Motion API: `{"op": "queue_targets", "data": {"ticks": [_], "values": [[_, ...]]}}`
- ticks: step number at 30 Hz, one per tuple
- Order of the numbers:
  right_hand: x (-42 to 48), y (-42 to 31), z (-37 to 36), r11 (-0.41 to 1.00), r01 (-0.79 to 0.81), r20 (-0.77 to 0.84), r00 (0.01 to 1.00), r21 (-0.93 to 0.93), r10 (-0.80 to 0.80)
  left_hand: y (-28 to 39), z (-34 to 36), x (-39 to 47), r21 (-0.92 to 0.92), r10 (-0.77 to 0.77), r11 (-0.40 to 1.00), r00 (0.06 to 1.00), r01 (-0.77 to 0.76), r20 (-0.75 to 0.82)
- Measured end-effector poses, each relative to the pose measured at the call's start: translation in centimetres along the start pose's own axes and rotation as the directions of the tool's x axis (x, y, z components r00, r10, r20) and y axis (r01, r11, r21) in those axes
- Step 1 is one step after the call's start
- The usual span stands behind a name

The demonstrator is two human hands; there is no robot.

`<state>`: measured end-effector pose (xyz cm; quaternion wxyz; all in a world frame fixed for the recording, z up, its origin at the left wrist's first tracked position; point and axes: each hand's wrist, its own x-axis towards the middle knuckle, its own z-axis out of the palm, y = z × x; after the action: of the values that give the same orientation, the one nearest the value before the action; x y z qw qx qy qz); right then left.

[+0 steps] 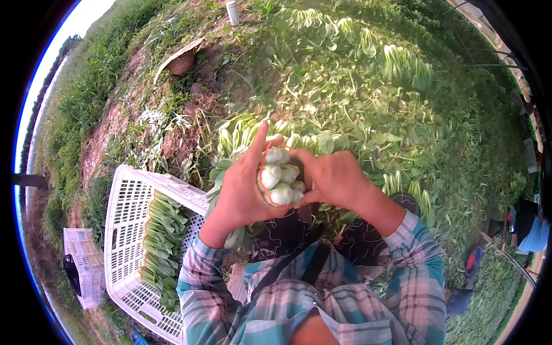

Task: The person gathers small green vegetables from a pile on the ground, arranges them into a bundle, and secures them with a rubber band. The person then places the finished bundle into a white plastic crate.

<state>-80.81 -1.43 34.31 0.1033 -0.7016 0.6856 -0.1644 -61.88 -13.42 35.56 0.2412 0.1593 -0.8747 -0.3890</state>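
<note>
A bunch of leafy greens (pixel 281 179), perhaps bok choy, points its pale stem ends up between my hands. My left hand (pixel 246 185) wraps around the bunch from the left, index finger raised. A thin orange band (pixel 261 176) loops around the stem ends. At the right side of the bunch, my right hand (pixel 330 179) pinches near the band with thumb and fingers. The leaves of the bunch hang below and left, partly hidden by my left hand. Loose greens (pixel 241 133) lie in a row on the ground just beyond my hands.
A white plastic crate (pixel 125 241) on the left holds banded bunches of greens (pixel 161 246). Another pale crate (pixel 86 263) stands farther left. A straw hat (pixel 181 60) and a white bottle (pixel 232 13) lie or stand beyond. More cut greens (pixel 401 62) lie at the upper right.
</note>
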Motion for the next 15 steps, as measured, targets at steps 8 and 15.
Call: {"op": "queue_targets", "data": {"ticks": [8, 15], "values": [[1.3, -0.3, 0.0, 0.868, -0.138, 0.188, 0.981, 0.477, 0.053, -2.1, -1.1, -1.1, -0.265, 0.013, 0.964, 0.999, -0.004, 0.034], [0.7, -0.2, 2.3, 0.66, -0.248, 0.235, 0.966, 0.709, 0.111, -2.2, -1.2, -2.1, -0.265, -0.007, 0.964, 0.998, 0.022, 0.059]]}}
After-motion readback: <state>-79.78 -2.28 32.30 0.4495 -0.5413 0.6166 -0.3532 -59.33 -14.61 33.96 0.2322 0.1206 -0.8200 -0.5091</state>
